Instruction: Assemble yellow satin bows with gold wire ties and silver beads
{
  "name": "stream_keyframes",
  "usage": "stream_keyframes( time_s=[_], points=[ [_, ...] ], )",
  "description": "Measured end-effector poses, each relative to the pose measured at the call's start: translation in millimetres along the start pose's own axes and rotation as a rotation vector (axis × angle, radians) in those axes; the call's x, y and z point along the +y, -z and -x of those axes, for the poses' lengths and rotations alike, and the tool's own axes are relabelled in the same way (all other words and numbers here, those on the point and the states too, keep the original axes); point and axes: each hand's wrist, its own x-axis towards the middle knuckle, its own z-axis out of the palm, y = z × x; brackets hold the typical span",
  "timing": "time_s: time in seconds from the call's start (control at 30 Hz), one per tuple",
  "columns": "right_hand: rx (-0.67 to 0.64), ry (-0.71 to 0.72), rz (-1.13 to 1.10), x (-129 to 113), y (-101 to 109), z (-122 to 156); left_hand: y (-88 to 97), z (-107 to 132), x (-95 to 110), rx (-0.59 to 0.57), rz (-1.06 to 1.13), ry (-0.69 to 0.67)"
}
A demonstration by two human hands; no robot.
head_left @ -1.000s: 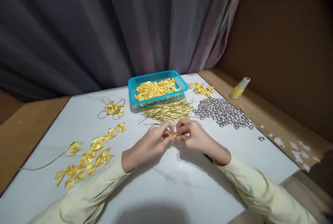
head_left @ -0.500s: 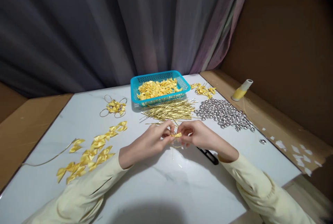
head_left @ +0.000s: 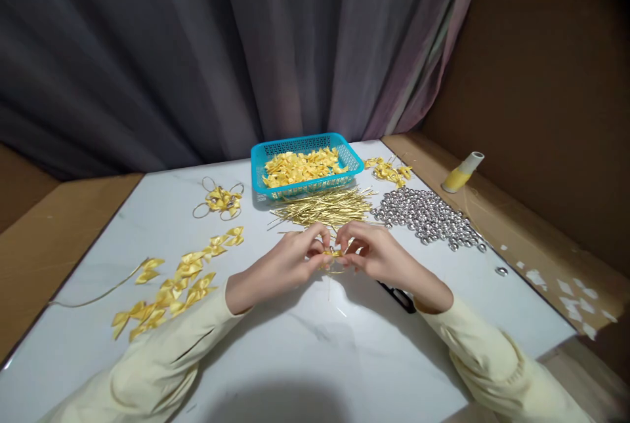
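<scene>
Between my two hands, above the white table, is a small yellow ribbon bow (head_left: 335, 253) with a silver bead on it. My left hand (head_left: 298, 256) pinches its left side. My right hand (head_left: 371, 249) pinches the right side, fingers closed. A thin gold cord loop hangs just under the bow. Just beyond the fingers lies a pile of gold cord pieces (head_left: 327, 206). Partly under my right wrist is a black tool (head_left: 401, 298), its far end hidden.
A blue basket (head_left: 254, 170) holds yellow bows at the back. Silver beads (head_left: 428, 213) spread to the right, near a yellow thread spool (head_left: 460, 174). Loose bows (head_left: 172, 290) lie at left, below a cluster of looped bows (head_left: 223, 201). White scraps (head_left: 571, 305) lie off the right edge.
My right fingers have shifted over the bow's right end, so less of it shows. Both hands stay together; the whole view has shifted slightly.
</scene>
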Motion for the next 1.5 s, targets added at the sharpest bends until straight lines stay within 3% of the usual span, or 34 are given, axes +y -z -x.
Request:
stream_keyframes(
  time_s=[0.13, 0.53, 0.9, 1.3, 1.5],
  points=[
    [0.023, 0.076, 0.080, 2.6, -1.6, -0.6, 0.7, 0.4, 1.4, 0.019, 0.001, 0.005],
    [0.068, 0.123, 0.075, 4.0, -4.6, -2.2, 2.2, 1.3, 4.0, 0.002, -0.005, 0.025],
    [0.109, -0.114, -0.074, 7.3, -10.3, -2.1, 2.2, 1.2, 7.5, 0.003, -0.072, 0.021],
    [0.089, -0.258, -0.341, 4.2, -11.7, -2.9, 2.7, -0.3, 3.4, -0.040, -0.042, -0.018],
    [0.093, -0.251, -0.346, 3.7, -11.9, -2.6, 1.1, -1.1, 1.9, -0.027, -0.053, -0.006]
  ],
)
